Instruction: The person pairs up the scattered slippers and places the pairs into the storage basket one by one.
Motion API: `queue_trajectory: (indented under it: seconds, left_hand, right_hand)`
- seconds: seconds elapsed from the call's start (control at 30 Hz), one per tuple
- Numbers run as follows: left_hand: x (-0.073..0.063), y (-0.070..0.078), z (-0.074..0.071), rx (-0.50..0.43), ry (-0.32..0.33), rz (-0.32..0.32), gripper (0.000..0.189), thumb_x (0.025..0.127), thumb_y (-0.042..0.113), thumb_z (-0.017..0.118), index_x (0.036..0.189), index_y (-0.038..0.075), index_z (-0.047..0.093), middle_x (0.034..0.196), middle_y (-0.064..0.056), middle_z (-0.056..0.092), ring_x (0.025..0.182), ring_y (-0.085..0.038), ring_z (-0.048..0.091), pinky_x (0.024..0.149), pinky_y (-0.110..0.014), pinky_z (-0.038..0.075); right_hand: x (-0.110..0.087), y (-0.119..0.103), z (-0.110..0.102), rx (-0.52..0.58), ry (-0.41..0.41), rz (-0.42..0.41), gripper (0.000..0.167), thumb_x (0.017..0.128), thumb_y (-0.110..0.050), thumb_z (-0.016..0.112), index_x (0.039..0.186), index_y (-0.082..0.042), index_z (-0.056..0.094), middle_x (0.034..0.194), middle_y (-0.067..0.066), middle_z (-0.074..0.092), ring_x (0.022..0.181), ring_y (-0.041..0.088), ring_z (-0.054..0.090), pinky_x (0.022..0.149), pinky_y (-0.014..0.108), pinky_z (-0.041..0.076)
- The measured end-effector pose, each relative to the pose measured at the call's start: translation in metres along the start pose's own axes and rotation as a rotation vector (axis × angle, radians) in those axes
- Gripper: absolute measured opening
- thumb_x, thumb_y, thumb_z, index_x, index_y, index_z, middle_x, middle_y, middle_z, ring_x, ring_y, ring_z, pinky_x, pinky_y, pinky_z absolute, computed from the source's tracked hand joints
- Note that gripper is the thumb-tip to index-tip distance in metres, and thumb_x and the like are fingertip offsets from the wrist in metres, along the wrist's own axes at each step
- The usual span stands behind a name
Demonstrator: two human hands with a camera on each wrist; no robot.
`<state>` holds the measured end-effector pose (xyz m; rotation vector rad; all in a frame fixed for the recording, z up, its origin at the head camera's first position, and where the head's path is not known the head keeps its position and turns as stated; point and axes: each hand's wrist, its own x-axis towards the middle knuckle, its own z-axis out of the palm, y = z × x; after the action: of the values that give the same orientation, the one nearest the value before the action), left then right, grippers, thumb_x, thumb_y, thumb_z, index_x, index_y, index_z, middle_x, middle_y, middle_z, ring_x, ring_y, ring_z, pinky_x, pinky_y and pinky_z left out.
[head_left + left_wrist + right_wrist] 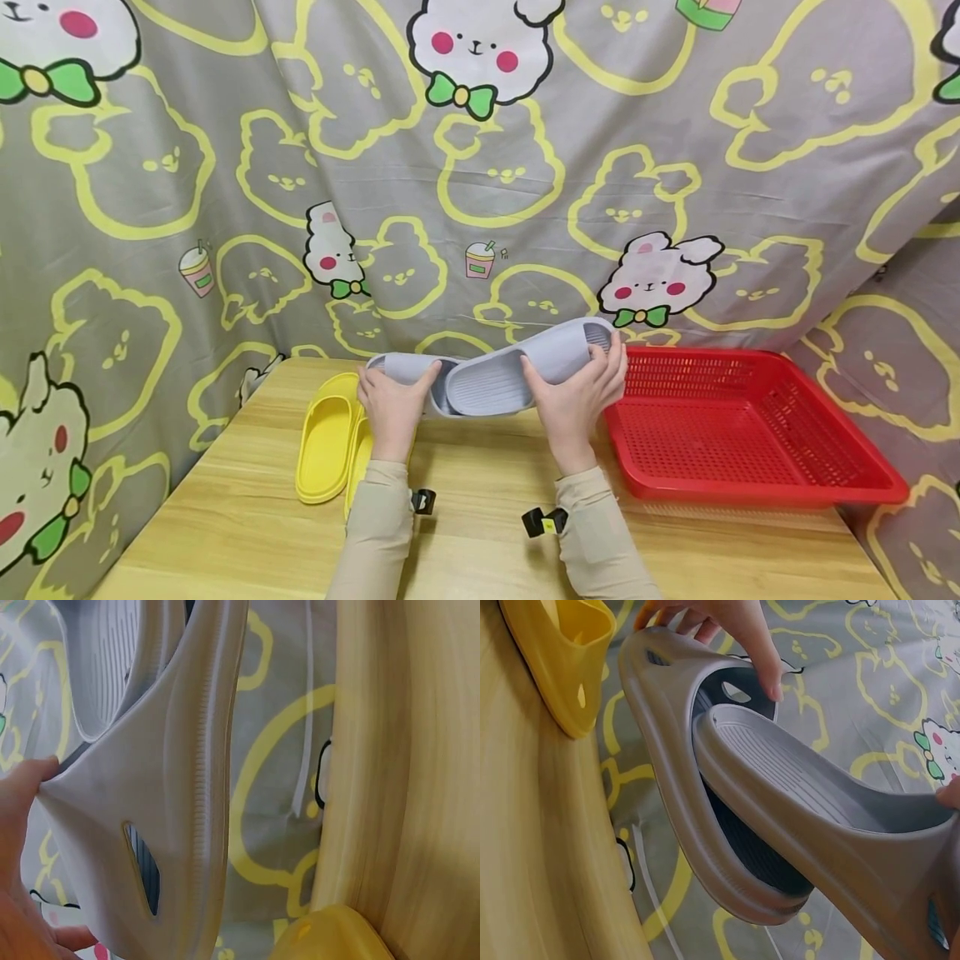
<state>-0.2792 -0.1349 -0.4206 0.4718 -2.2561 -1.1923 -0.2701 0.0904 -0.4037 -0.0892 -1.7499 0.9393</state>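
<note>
Two grey slippers are held up above the table, one in each hand. My left hand (pixel 392 408) grips the left slipper (pixel 112 802) at its strap, thumb over the strap's edge. With my right hand (pixel 573 404) I hold the right slipper (pixel 491 385) around its strap, thumb at the foot opening. In the right wrist view the heel of the right slipper (pixel 802 780) overlaps the foot opening of the left slipper (pixel 667 735). The right slipper lies tilted, its toe end higher than its heel in the head view.
A pair of yellow slippers (pixel 322 450) stands on the wooden table (pixel 480 517) at the left, partly behind my left forearm. At the right is a red perforated basket (pixel 750 492). A grey patterned curtain (pixel 480 183) hangs behind the table.
</note>
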Motion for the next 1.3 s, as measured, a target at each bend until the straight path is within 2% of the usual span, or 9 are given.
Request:
queue_trajectory:
  seconds: [0.27,0.47,0.83,1.3]
  left_hand:
    - [0.001,0.000,-0.002,0.027,-0.016,-0.026,0.125,0.066,0.071,0.074,0.143,-0.014,0.025,0.155,-0.036,0.017,0.144,-0.048,0.018,0.119,-0.052,0.021]
    - [0.003,-0.002,-0.004,0.050,-0.027,-0.036,0.131,0.066,0.073,0.073,0.147,-0.014,0.019,0.157,-0.034,0.015,0.145,-0.048,0.018,0.119,-0.052,0.020]
    - [-0.001,0.001,-0.003,0.045,-0.025,-0.030,0.126,0.065,0.071,0.074,0.144,-0.014,0.025,0.156,-0.035,0.018,0.143,-0.049,0.021,0.118,-0.054,0.023]
    - [0.000,0.001,-0.005,0.036,-0.022,-0.024,0.117,0.067,0.070,0.074,0.138,-0.012,0.032,0.155,-0.035,0.019,0.143,-0.049,0.021,0.117,-0.055,0.023]
  right_hand:
    - [-0.005,-0.003,0.003,-0.034,-0.022,0.082,0.086,0.062,-0.053,0.087,0.115,-0.001,0.043,0.155,0.014,0.030,0.144,0.038,0.021,0.112,0.059,0.016]
    - [-0.007,-0.006,0.005,-0.049,-0.053,0.114,0.087,0.063,-0.055,0.085,0.117,-0.001,0.042,0.154,0.015,0.030,0.146,0.033,0.020,0.112,0.058,0.017]
    - [-0.019,-0.013,0.008,-0.031,-0.130,0.093,0.090,0.063,-0.054,0.086,0.119,0.000,0.041,0.155,0.016,0.027,0.145,0.034,0.021,0.109,0.060,0.019]
    - [-0.012,-0.017,0.002,-0.025,-0.246,0.113,0.095,0.062,-0.055,0.086,0.122,0.002,0.039,0.160,0.022,0.015,0.149,0.037,0.014,0.117,0.058,0.020]
